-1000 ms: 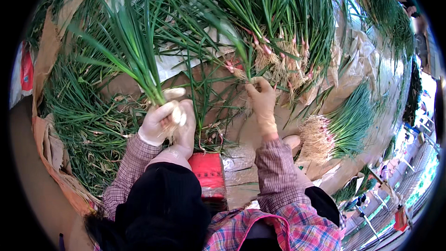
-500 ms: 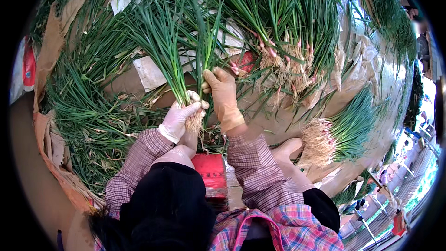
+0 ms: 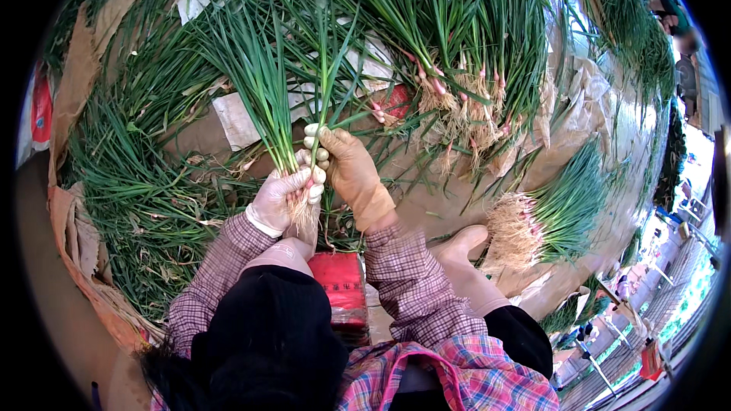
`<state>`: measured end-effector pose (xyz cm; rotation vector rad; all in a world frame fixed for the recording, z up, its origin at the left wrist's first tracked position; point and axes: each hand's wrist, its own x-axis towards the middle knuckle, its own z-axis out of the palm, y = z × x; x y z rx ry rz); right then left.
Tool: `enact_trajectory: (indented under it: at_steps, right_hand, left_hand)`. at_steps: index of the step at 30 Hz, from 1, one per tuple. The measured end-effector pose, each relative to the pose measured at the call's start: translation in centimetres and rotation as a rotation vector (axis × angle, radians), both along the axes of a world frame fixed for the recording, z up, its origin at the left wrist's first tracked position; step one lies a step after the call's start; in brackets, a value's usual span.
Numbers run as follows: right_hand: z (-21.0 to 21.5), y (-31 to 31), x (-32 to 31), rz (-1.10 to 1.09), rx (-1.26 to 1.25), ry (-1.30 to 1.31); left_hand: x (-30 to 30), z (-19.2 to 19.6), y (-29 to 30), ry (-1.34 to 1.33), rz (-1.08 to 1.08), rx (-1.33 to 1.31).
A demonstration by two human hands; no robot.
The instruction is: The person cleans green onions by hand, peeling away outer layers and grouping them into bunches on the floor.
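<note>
In a pale thin glove, my left hand [image 3: 276,199] is closed round the root end of a bunch of spring onions [image 3: 265,99]. Its pale roots hang below the fingers and its green leaves fan up and away. My right hand [image 3: 349,166], in a yellowish glove, touches the left fingertips and pinches the stalk of a spring onion [image 3: 324,80] at the bunch's right side. The reddish base of that stalk lies against the left fingers. Just beyond my right hand, a heap of spring onions [image 3: 472,38] lies with pink bulbs and tangled roots towards me.
A neat bundle of spring onions [image 3: 560,213] lies to the right, beside my bare foot [image 3: 461,243]. Loose green leaves [image 3: 145,198] cover the left side. A red box-like thing [image 3: 340,285] sits between my legs. Brown sacking [image 3: 76,99] edges the far left.
My right hand has shifted slightly down and left, against the left fingers, bringing the single spring onion stalk to the bunch. The left hand keeps its hold. The view has shifted slightly.
</note>
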<state>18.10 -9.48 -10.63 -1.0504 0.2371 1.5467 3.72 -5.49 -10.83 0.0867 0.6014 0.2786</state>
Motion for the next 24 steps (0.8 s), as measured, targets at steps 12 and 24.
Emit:
enact_trajectory:
  at_steps: [12,24]
  right_hand:
    - [-0.4,0.3,13.0,0.527,-0.604,-2.358]
    - [1.1,0.5,5.1,0.747,0.153,-1.676]
  left_hand:
    - [0.6,0.5,0.9,-0.229,0.16,0.101]
    - [4.9,-0.8,0.8,0.286,-0.074,0.33]
